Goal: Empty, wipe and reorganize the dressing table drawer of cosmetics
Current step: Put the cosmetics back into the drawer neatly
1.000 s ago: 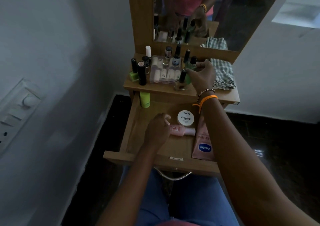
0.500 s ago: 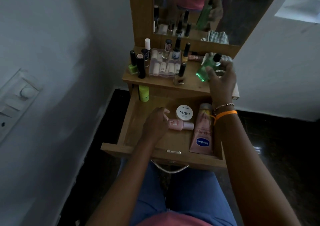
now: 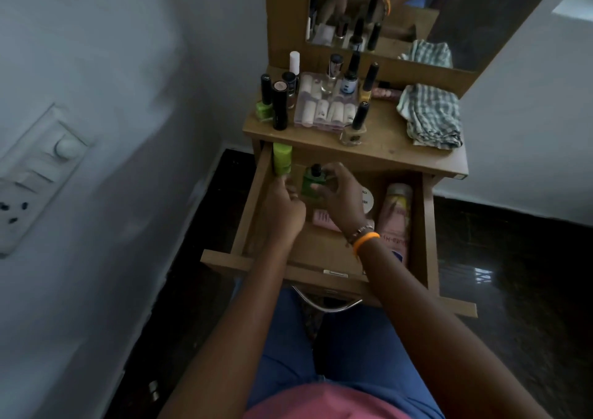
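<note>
Open drawer [image 3: 253, 207], wooden, pulled out below the worktop [image 3: 385, 149]; we take it as our landmark. Inside it, at the far left corner, a lime-green tube [image 3: 282, 158] stands against the left wall. Just right of that tube, near the far end of the drawer, we find a green glass bottle [image 3: 309, 182] with a black cap, upright, grasped by our right hand [image 3: 340, 199], whose fingers wrap its right side and top. Our left hand [image 3: 284, 208] sits just left of the bottle with fingers curled; we cannot tell whether it touches the bottle or holds anything. Under the right wrist, mid-drawer, lies a pale pink bottle [image 3: 324, 219], partly hidden. Right of it, a round white jar [image 3: 368, 201] shows only an edge. Along the drawer's right wall lies a pink lotion tube [image 3: 396, 219], lengthwise. Above the drawer, on the worktop: a clear case of small tubes [image 3: 324, 110] in the middle, several dark-capped nail polish bottles around it, a green polish bottle [image 3: 264, 109] at the left edge, and a checked cloth [image 3: 431, 118] bunched at the right. Behind the worktop, a mirror [image 3: 481, 17] reflects the bottles and cloth. An orange band [image 3: 365, 239] and a beaded bracelet circle the right wrist.
</note>
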